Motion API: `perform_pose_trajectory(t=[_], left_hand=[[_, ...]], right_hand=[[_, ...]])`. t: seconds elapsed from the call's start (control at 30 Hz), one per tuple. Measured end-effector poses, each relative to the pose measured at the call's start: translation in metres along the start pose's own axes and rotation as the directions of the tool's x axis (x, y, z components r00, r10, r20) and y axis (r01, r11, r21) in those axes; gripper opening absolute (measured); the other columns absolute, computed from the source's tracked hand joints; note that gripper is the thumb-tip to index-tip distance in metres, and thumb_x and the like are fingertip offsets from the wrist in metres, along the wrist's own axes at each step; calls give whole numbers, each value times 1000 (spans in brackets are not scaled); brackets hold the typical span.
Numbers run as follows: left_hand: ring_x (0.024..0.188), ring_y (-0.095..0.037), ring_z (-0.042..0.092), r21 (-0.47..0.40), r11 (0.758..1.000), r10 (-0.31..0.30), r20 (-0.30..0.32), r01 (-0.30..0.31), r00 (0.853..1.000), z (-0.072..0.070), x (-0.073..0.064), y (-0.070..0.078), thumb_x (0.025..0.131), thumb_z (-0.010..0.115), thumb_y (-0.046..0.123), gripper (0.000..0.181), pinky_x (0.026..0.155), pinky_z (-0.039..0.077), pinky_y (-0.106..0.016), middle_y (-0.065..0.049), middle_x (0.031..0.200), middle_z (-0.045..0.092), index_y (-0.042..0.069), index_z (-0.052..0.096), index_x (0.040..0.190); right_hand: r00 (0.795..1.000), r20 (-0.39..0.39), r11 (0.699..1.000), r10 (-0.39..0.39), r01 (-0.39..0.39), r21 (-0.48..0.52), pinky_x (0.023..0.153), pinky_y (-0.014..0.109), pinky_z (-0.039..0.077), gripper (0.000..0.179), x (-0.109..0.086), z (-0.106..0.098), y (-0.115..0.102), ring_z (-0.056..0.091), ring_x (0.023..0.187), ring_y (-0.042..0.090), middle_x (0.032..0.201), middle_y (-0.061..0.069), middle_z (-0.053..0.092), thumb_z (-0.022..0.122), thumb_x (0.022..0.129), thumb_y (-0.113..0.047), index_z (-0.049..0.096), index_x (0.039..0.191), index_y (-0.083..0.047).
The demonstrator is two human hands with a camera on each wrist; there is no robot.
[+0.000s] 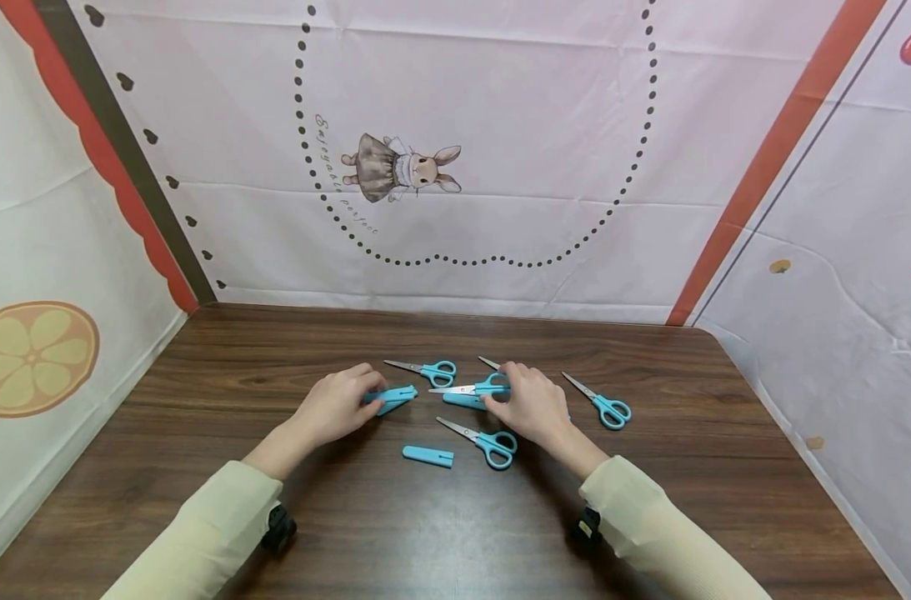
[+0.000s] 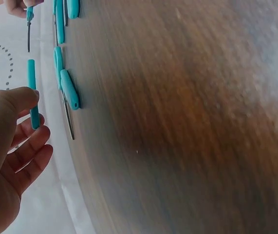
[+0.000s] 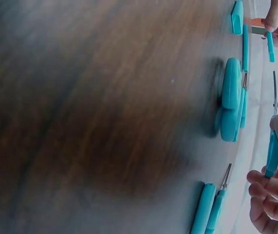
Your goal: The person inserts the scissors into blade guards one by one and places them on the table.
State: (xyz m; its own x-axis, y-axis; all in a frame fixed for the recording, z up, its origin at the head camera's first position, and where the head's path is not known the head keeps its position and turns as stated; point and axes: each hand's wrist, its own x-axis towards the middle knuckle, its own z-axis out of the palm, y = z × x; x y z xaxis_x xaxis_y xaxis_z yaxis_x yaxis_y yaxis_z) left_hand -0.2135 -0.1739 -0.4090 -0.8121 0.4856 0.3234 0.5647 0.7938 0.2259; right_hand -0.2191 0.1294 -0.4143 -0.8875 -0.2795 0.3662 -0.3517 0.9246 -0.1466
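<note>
My left hand (image 1: 342, 405) pinches a blue blade cover (image 2: 33, 92) between thumb and fingers, above the table. In the head view another blue cover (image 1: 397, 403) shows just below it. My right hand (image 1: 532, 402) grips a pair of scissors (image 3: 272, 151) by its blue handles. The closed blades (image 1: 455, 389) point left, toward the end of the held cover, with a gap between them. Under the held scissors lies a blue cover (image 1: 463, 402). A further pair of scissors (image 1: 488, 362) is mostly hidden behind my right hand, with only its blade tip out.
Scissors with blue handles lie at the back (image 1: 438, 373), at the right (image 1: 611, 410) and at the front (image 1: 493, 447). A loose blue cover (image 1: 427, 456) rests left of the front pair. The brown wooden table (image 1: 275, 350) meets a printed cloth wall (image 1: 500, 233) behind.
</note>
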Motion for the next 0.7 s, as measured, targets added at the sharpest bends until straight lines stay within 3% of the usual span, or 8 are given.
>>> perform_pose_trajectory(t=[0.4,0.7], left_hand=[[62,-3,48,-25,1000,-5,28,6,1000,6,5,8,82,70,20,14,54,40,-22,2,85,58,15,66,95],[62,-3,49,-23,1000,6,14,-5,1000,10,7,11,82,69,20,16,54,41,-22,3,88,59,15,66,96]], right_hand=[[999,43,1000,22,-21,-11,36,23,30,48,-2,0,-7,46,53,11,75,-1,60,65,78,-50,61,108,-13],[1000,3,1000,-8,8,1,34,22,27,46,-3,4,-6,39,46,6,70,-4,57,67,77,-49,62,106,-13]])
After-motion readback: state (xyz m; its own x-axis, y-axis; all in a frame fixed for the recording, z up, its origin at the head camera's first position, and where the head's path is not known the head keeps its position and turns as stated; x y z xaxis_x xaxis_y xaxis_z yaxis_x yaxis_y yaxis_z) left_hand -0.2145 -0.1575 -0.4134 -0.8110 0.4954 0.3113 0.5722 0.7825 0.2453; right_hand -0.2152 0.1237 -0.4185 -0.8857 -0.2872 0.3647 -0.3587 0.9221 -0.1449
